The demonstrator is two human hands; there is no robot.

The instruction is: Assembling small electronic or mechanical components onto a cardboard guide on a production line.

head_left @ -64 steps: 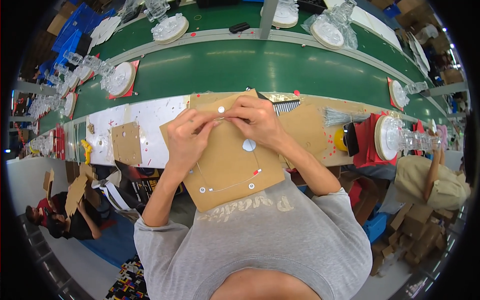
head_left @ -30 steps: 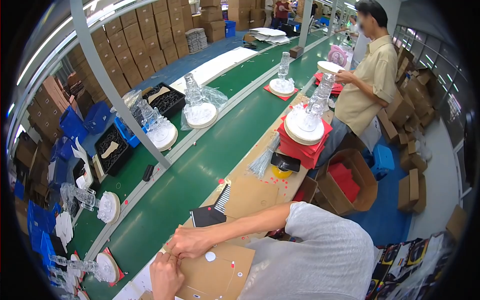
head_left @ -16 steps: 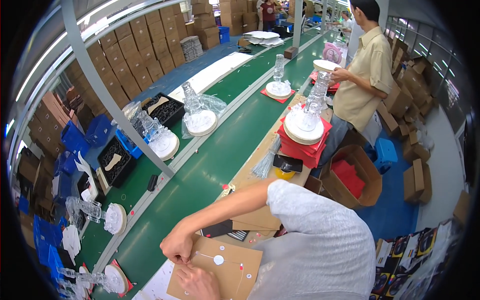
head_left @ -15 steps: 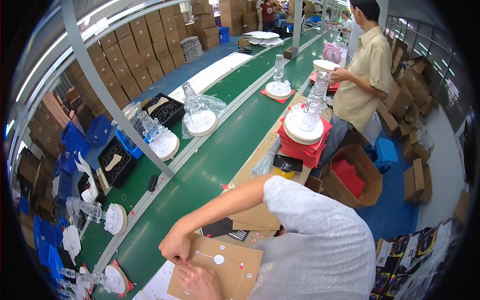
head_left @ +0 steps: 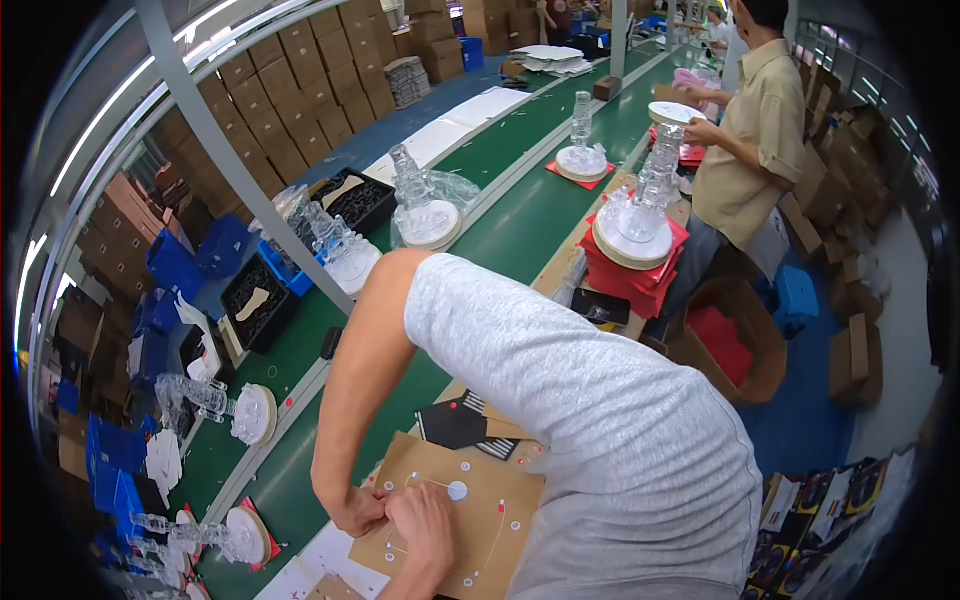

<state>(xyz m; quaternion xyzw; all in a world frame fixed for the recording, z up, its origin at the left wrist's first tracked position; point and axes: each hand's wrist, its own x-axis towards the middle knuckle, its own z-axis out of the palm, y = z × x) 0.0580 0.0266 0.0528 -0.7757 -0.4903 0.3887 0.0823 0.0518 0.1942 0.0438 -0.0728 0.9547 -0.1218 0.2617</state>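
A brown cardboard sheet (head_left: 480, 535) lies before me, with a white disc (head_left: 457, 491), small white round spots and a thin white wire (head_left: 411, 481) running over it. A small red piece (head_left: 502, 507) sits on the wire's right-hand stretch. My right hand (head_left: 358, 511) comes down from above with its fingers pinched at the sheet's left part. Close against it, my left hand (head_left: 424, 520) is closed too, its fingertips meeting the right hand's. Both pinch at the wire; the exact spot is hidden by the fingers.
A green conveyor (head_left: 400, 385) runs beside me, carrying clear glass pieces on round white bases (head_left: 255, 415). Another person (head_left: 755, 130) stands at the far right, holding a white disc. Red sheets (head_left: 625, 285) are stacked under one base. An open carton (head_left: 735, 340) stands on the floor.
Both hands have shifted along the cardboard sheet, and my right elbow has swung up and left over the conveyor. The whole view has moved slightly. The wire's left stretch now shows more.
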